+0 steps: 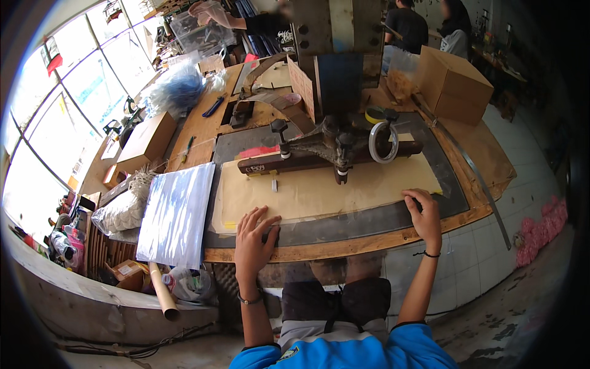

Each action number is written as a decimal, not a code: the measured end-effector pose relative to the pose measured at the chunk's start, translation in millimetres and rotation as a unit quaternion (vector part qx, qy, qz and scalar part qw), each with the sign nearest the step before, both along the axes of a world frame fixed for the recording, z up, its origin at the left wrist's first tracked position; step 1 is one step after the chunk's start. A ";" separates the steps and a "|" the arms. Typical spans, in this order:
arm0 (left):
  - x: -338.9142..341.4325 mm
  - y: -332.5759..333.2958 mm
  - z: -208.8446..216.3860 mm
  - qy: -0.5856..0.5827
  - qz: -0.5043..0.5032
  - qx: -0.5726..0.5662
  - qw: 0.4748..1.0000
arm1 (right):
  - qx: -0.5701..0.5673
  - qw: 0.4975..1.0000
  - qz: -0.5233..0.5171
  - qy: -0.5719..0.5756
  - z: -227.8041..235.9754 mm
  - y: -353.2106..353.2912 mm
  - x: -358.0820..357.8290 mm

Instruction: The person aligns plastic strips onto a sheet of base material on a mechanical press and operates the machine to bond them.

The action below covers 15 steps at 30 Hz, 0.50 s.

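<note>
A long tan sheet of paper or card [369, 187] lies on the dark work surface [307, 230], under a machine's dark horizontal bar [264, 164]. My left hand [253, 238] rests at the sheet's front left corner, palm down with its fingers spread. At the right end, my right hand [425, 215] is beside the sheet's edge, its fingers bent and its thumb apart; nothing shows in it. Whether its fingertips touch the sheet is hard to tell. A small pale metal piece [274, 184] hangs below the bar. On the machine's right side sits a silver handwheel [384, 142].
Clear plastic sheets [175, 212] are stacked left of the dark surface, near a cardboard box [147, 141]. A larger carton [455, 83] stands back right, beside a long metal strip [476, 175]. Across the table is another person's arm [221, 18]; two more people [409, 27] are farther back.
</note>
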<state>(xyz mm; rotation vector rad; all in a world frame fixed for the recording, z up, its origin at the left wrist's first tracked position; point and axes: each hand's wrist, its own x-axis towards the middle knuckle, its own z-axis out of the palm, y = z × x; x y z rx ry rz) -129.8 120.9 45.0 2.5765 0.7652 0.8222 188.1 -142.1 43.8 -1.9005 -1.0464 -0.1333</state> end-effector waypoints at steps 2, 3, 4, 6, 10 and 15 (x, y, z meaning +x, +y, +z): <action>0.4 -1.2 -0.3 -0.001 0.001 -0.002 1.000 | -0.003 1.000 0.000 -0.002 -0.3 -0.7 -0.5; 0.5 -1.9 -0.4 -0.002 0.000 -0.003 1.000 | -0.005 1.000 0.000 -0.008 -0.7 -1.4 -0.4; 0.6 -2.0 0.2 -0.003 -0.001 -0.002 1.000 | -0.006 1.000 0.000 -0.014 -1.3 -1.5 0.0; 0.5 -2.0 -0.1 -0.004 -0.001 0.001 1.000 | -0.006 1.000 0.001 -0.021 -2.6 -1.0 0.4; 0.6 -1.6 -1.1 -0.003 0.003 0.004 1.000 | -0.007 1.000 0.003 -0.023 -1.4 -1.7 -0.9; 1.9 -2.1 1.5 -0.001 0.006 0.011 1.000 | -0.020 1.000 0.005 -0.019 -1.7 -3.4 1.2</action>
